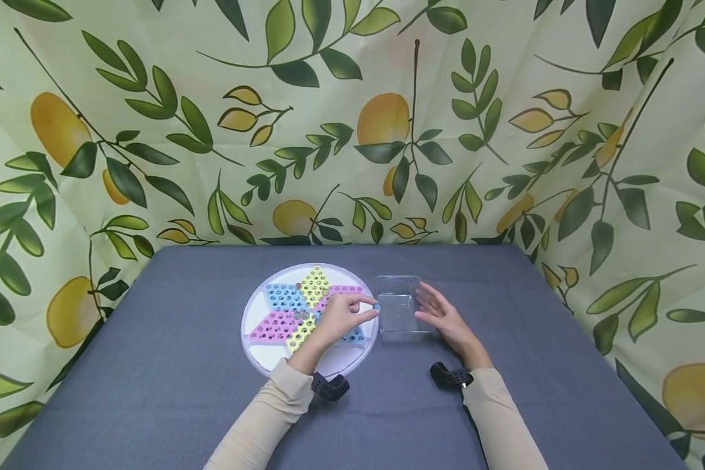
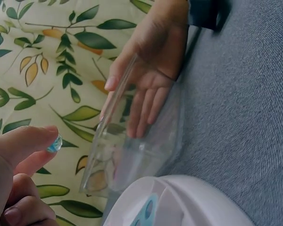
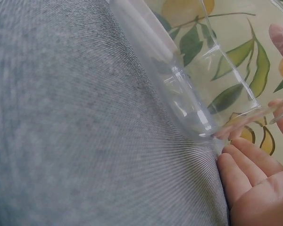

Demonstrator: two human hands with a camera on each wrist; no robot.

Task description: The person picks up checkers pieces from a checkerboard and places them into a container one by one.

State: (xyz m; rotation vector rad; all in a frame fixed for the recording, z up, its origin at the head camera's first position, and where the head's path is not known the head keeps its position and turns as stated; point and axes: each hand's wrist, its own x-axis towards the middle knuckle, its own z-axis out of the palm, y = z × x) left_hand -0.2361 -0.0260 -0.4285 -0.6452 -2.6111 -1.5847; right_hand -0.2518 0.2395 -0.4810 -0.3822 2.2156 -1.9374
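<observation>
Left hand's grip (image 1: 343, 318) pinches a blue-swirled marble (image 2: 54, 143) between the Chinese checkers board (image 1: 267, 354) and the clear box (image 1: 396, 318). Such a smooth ball could slip, so a light, steady pinch suits; the right hand (image 1: 446, 320), fingers uncurled beside the box, should brace it gently.

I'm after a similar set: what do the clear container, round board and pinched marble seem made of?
Container: glossy, probably plastic, possibly glass; it's see-through with sharp highlights.
Board: likely smooth plastic; its white edge looks moulded and evenly coloured.
Marble: shiny, perhaps glass or resin; it's translucent with blue inside.
</observation>
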